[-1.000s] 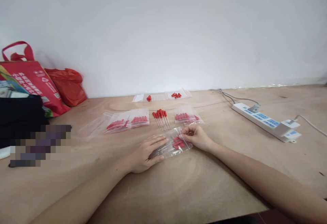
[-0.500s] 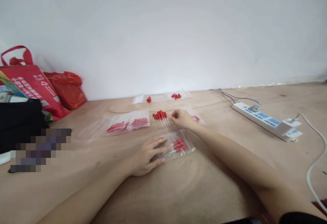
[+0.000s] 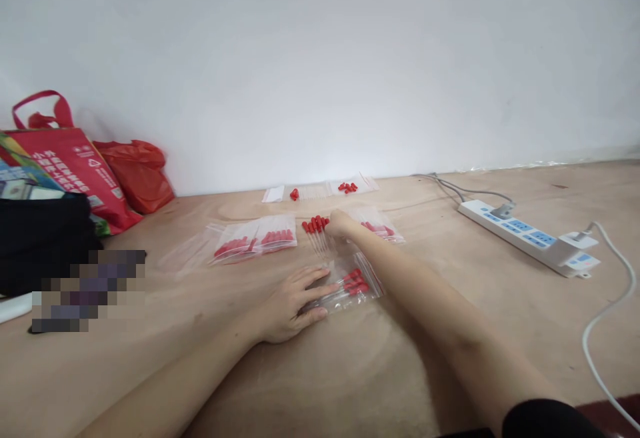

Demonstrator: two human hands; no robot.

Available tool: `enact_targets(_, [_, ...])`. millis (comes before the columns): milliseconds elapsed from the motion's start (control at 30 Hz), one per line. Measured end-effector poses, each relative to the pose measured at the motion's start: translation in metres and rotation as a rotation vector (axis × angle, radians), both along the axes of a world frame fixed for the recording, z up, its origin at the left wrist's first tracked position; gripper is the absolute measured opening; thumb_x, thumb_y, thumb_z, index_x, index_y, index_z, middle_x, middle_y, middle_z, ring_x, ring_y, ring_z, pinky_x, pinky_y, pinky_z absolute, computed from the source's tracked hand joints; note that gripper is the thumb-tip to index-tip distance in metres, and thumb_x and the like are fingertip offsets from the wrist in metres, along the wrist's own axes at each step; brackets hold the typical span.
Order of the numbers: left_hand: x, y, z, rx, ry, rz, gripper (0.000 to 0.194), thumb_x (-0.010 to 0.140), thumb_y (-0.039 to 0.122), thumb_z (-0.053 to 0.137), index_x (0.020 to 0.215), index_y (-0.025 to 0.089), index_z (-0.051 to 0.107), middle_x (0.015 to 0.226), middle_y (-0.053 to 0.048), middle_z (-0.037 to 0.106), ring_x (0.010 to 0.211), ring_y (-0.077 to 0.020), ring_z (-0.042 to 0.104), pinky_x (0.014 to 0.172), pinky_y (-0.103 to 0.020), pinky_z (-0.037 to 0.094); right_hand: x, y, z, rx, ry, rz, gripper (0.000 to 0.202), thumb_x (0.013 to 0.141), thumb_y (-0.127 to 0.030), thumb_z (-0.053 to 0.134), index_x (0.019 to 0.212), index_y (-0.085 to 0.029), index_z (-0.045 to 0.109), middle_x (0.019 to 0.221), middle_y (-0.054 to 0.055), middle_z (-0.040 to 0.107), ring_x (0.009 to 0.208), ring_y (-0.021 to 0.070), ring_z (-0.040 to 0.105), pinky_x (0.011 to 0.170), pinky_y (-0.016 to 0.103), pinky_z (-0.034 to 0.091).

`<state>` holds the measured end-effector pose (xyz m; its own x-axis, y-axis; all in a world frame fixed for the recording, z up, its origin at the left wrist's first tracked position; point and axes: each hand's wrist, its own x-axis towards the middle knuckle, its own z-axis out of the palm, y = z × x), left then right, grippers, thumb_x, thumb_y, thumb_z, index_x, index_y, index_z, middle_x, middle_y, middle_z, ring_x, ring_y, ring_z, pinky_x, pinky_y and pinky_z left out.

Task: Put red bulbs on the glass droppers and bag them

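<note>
My left hand (image 3: 295, 303) lies with spread fingers on a clear zip bag (image 3: 345, 299), which holds several red-capped droppers (image 3: 357, 281). Beyond it, a fan of loose droppers with red bulbs (image 3: 314, 226) lies on the table, bulbs pointing away. At the right edge of this fan is my right hand (image 3: 342, 225); its fingertips are hidden behind the back of the hand. Two filled bags (image 3: 255, 238) lie left of the fan, and another filled bag (image 3: 377, 226) is partly behind my right wrist.
Near the wall lie clear bags with loose red bulbs (image 3: 348, 187), thin tubes (image 3: 314, 191) and a bulb cluster (image 3: 295, 195). A white power strip (image 3: 525, 235) with cables is at right. A red shopping bag (image 3: 85, 171), a red plastic bag (image 3: 137, 175) and black cloth (image 3: 45, 245) are at left.
My right hand has moved left and turned, onto the right side of the loose droppers. My left hand stays on the bag. The view has shifted slightly.
</note>
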<state>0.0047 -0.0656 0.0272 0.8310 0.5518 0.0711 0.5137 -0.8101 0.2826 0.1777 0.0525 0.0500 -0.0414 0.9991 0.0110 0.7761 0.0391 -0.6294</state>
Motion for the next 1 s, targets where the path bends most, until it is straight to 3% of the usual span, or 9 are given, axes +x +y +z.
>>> enact_targets(100, [0.0,0.0,0.0,-0.008,0.005,0.009,0.041,0.087,0.037,0.04,0.128,0.033,0.036,0.138,-0.004,0.031,0.125,-0.0241,0.028,0.1,-0.045,0.027,0.022,-0.013,0.002,-0.005,0.059,-0.037,0.042,0.064,-0.017,0.059,0.104,-0.009,0.052,0.06,0.005,0.06,0.053,0.0143,0.056,0.045,0.021,0.039])
enact_targets(167, [-0.001,0.0,0.0,-0.014,-0.001,0.011,0.041,0.087,0.037,0.04,0.127,0.033,0.036,0.137,-0.004,0.031,0.125,-0.024,0.028,0.1,-0.045,0.027,0.042,-0.027,-0.001,0.015,0.138,-0.045,0.057,0.068,-0.017,0.053,0.121,-0.009,0.035,0.061,0.001,0.058,0.049,0.0113,0.054,0.044,0.019,0.039])
enact_targets(233, [-0.001,0.0,0.0,-0.021,-0.011,0.014,0.041,0.087,0.037,0.04,0.127,0.033,0.037,0.137,-0.003,0.032,0.124,-0.0241,0.029,0.1,-0.045,0.027,0.062,-0.044,-0.009,0.023,0.393,-0.052,0.068,0.069,-0.015,0.05,0.129,-0.011,0.018,0.054,-0.006,0.051,0.04,0.0097,0.048,0.038,0.02,0.037])
enact_targets(333, [-0.001,0.0,0.0,-0.032,-0.014,0.022,0.041,0.087,0.037,0.04,0.127,0.034,0.037,0.137,-0.002,0.032,0.124,-0.0243,0.029,0.1,-0.046,0.027,0.086,-0.068,-0.025,0.116,0.627,-0.083,0.077,0.067,-0.018,0.051,0.131,-0.016,0.008,0.051,-0.011,0.043,0.036,0.0084,0.044,0.036,0.019,0.036])
enact_targets(467, [-0.001,0.0,0.0,-0.035,0.009,0.028,0.041,0.087,0.038,0.04,0.128,0.035,0.035,0.137,-0.002,0.032,0.125,-0.0243,0.028,0.1,-0.046,0.027,0.098,-0.085,-0.041,0.221,0.772,-0.207,0.077,0.065,-0.027,0.055,0.129,-0.019,0.013,0.057,-0.01,0.044,0.042,0.0088,0.048,0.039,0.02,0.04])
enact_targets(600, [-0.001,0.001,-0.001,-0.038,0.003,0.03,0.041,0.087,0.038,0.04,0.127,0.036,0.035,0.137,-0.001,0.031,0.125,-0.0245,0.027,0.1,-0.045,0.027,0.091,-0.086,-0.044,0.23,0.867,-0.247,0.068,0.067,-0.029,0.055,0.124,-0.019,0.02,0.054,-0.01,0.044,0.042,0.0087,0.048,0.041,0.021,0.042])
enact_targets(833, [-0.002,0.003,-0.003,-0.028,-0.015,0.027,0.048,0.087,0.039,0.038,0.133,0.031,0.025,0.138,-0.003,0.03,0.125,-0.0235,0.028,0.101,-0.043,0.026,0.071,-0.096,-0.046,0.112,1.119,-0.187,0.029,0.074,-0.04,0.048,0.093,-0.023,0.034,0.056,-0.007,0.05,0.05,0.0106,0.056,0.05,0.025,0.047])
enact_targets(1000, [-0.001,0.002,-0.003,-0.021,-0.025,0.022,0.053,0.087,0.04,0.038,0.135,0.027,0.019,0.138,-0.005,0.03,0.125,-0.0231,0.027,0.101,-0.042,0.026,0.068,-0.103,-0.046,0.01,1.042,-0.093,0.026,0.067,-0.04,0.055,0.077,-0.02,0.042,0.065,-0.003,0.051,0.051,0.0093,0.054,0.048,0.024,0.047])
